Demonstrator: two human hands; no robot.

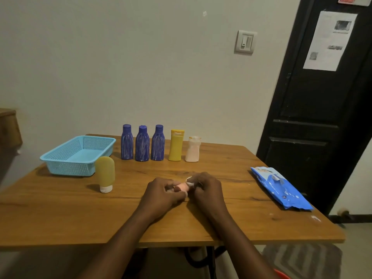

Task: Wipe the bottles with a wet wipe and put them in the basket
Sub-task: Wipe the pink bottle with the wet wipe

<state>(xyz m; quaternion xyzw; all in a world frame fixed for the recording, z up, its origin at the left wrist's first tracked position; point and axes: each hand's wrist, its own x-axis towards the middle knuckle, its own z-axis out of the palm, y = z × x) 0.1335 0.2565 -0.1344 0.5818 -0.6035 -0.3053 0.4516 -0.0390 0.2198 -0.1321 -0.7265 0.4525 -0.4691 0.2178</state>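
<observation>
My left hand grips a small pink bottle lying sideways over the middle of the table. My right hand pinches a white wet wipe against the bottle's far end. Most of the bottle and wipe is hidden by my fingers. The light blue mesh basket stands at the back left with nothing in it. Three blue bottles stand upright in a row at the back, then a yellow bottle and a pale pink bottle. A mustard squeeze bottle stands cap-down beside the basket.
A blue wet wipe pack lies on the wooden table at the right. Behind the table is a wall, with a black door at the right. The table's front edge runs just below my wrists.
</observation>
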